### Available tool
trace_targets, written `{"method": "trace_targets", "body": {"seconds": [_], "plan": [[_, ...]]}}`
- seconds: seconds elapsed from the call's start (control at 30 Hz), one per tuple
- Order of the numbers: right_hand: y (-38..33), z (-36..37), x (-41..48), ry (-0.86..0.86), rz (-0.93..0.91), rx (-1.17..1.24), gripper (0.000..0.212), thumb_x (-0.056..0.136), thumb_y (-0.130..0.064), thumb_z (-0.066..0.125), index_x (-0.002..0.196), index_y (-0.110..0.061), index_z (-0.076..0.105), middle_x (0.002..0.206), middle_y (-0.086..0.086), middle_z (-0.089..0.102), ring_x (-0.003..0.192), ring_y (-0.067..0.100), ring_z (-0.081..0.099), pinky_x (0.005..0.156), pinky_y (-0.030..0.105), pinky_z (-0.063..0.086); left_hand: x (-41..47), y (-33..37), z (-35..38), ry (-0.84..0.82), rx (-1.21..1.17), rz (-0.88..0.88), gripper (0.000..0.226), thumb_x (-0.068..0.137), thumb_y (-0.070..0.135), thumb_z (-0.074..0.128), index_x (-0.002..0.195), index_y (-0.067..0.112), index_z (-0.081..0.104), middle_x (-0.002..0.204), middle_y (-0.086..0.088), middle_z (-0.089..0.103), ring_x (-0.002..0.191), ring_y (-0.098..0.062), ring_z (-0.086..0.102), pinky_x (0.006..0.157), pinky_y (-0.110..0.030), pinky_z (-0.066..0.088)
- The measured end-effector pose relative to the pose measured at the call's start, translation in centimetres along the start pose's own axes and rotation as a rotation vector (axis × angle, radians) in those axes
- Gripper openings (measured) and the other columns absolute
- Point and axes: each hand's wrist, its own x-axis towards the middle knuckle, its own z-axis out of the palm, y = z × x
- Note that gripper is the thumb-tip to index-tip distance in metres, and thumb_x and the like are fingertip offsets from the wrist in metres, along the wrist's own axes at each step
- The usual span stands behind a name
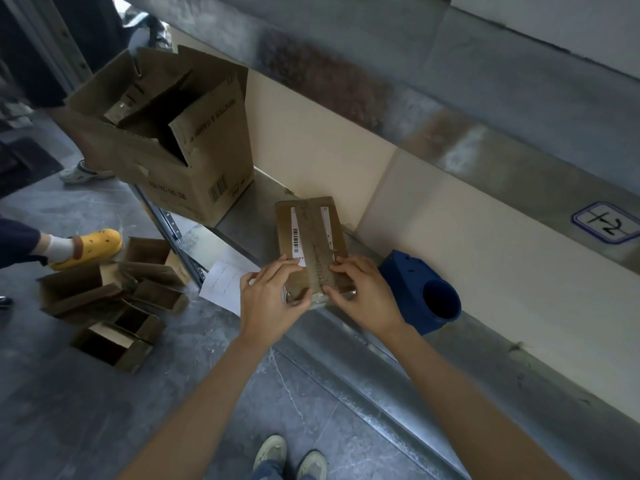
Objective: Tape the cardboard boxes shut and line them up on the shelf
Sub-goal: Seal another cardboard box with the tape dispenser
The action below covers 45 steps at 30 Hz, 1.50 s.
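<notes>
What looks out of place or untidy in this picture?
The big box stands on the shelf with its flaps open, untaped. Several small open boxes lie tumbled on the floor, not lined up. A paper sheet lies loose near the shelf's edge.

Metal shelf (249, 220), grey and low, backed by a cream wall panel. Lying on it:
- One small cardboard box (311, 233), closed and flat, gripped at its near end by the left hand (270, 296) and right hand (363, 292).
- One large cardboard box (194, 161), flaps open, well beyond and to the left of the left hand.
- One blue plastic part (420, 292), just right of the right hand.
- One sheet of paper (223, 282), just left of the left hand, at the shelf's front edge.

Floor (69, 410), grey stone. Lying on it:
- A cluster of small open boxes (114, 306), well left of the left hand.
</notes>
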Motion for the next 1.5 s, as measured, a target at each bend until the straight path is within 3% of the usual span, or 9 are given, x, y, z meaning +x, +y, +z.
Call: {"method": "trace_targets", "body": {"seconds": [0.13,0.27,0.5,0.67,0.8,0.93,1.07,1.23,1.5], "plan": [[0.1,-0.4,0.0,-0.028,-0.01,0.005,0.04,0.089,-0.035,0.067,0.123,-0.014,0.064,0.127,-0.002,0.057,0.12,0.013,0.047,0.093,0.029,0.047,0.1,-0.1,-0.2,-0.02,-0.008,-0.014,0.037,0.075,0.047,0.062,0.106,0.028,0.069,0.121,0.018,0.066,0.121,0.001,0.055,0.09,-0.035,0.037],[1.3,-1.9,0.1,-0.162,-0.057,0.048,0.035,0.096,-0.027,0.058,0.13,-0.019,0.061,0.138,-0.01,0.05,0.129,0.005,0.041,0.104,0.018,0.03,0.4,-1.1,-1.4,-0.102,0.007,0.061,0.042,0.075,0.045,0.058,0.112,0.032,0.069,0.127,0.022,0.062,0.125,0.004,0.051,0.094,-0.032,0.032],[2.0,-2.3,0.4,-0.183,-0.084,0.059,0.033,0.099,-0.009,0.052,0.129,-0.018,0.062,0.135,-0.017,0.045,0.127,0.006,0.041,0.103,0.009,0.025,0.6,-1.9,-2.0,-0.153,-0.043,0.061,0.043,0.077,0.043,0.052,0.117,0.035,0.068,0.129,0.032,0.05,0.125,0.023,0.033,0.099,-0.022,0.021],[2.3,-2.2,0.3,-0.157,-0.141,0.052,0.035,0.096,-0.003,0.053,0.127,-0.017,0.063,0.135,-0.008,0.051,0.128,0.011,0.045,0.106,0.018,0.034,0.6,-1.8,-1.9,-0.186,-0.054,0.044,0.043,0.081,0.036,0.049,0.12,0.034,0.066,0.132,0.031,0.05,0.127,0.022,0.03,0.103,-0.009,0.009],[2.4,-2.2,0.4,-0.148,-0.13,0.066,0.036,0.096,-0.002,0.053,0.127,-0.017,0.063,0.137,-0.009,0.052,0.132,0.011,0.041,0.11,0.031,0.037,0.7,-2.2,-2.3,-0.251,-0.075,0.041,0.043,0.083,0.026,0.056,0.124,0.035,0.063,0.136,0.03,0.047,0.132,0.015,0.032,0.104,-0.017,0.012],[2.6,-3.2,0.9,-0.27,-0.105,0.029,0.047,0.092,-0.001,0.053,0.135,-0.021,0.058,0.141,-0.016,0.043,0.138,0.012,0.035,0.112,0.037,0.034,1.2,-2.3,-3.0,-0.334,-0.061,0.045,0.05,0.079,0.025,0.052,0.128,0.035,0.06,0.139,0.03,0.045,0.132,0.013,0.03,0.105,-0.028,0.016],[2.7,-3.0,1.0,-0.237,-0.137,-0.003,0.052,0.09,0.005,0.054,0.134,-0.023,0.059,0.143,-0.008,0.049,0.138,0.01,0.035,0.11,0.029,0.034,1.1,-2.6,-2.6,-0.292,-0.07,0.045,0.047,0.078,0.024,0.058,0.123,0.037,0.063,0.134,0.034,0.046,0.129,0.016,0.033,0.104,-0.03,0.022],[2.7,-2.3,0.7,-0.177,-0.133,0.061,0.043,0.092,0.002,0.057,0.128,-0.02,0.063,0.135,-0.015,0.047,0.129,0.0,0.04,0.106,0.011,0.031,0.9,-2.5,-2.0,-0.236,-0.1,0.026,0.042,0.08,0.03,0.051,0.119,0.036,0.066,0.133,0.028,0.055,0.129,0.013,0.038,0.102,-0.034,0.03],[3.0,-1.3,0.3,-0.105,-0.105,0.118,0.035,0.093,-0.005,0.06,0.124,-0.022,0.066,0.133,-0.014,0.054,0.128,0.001,0.046,0.108,0.015,0.033,0.4,-2.1,-0.7,-0.094,-0.094,0.013,0.038,0.078,0.031,0.049,0.108,0.03,0.071,0.123,0.023,0.064,0.124,0.005,0.051,0.094,-0.04,0.041]]}}
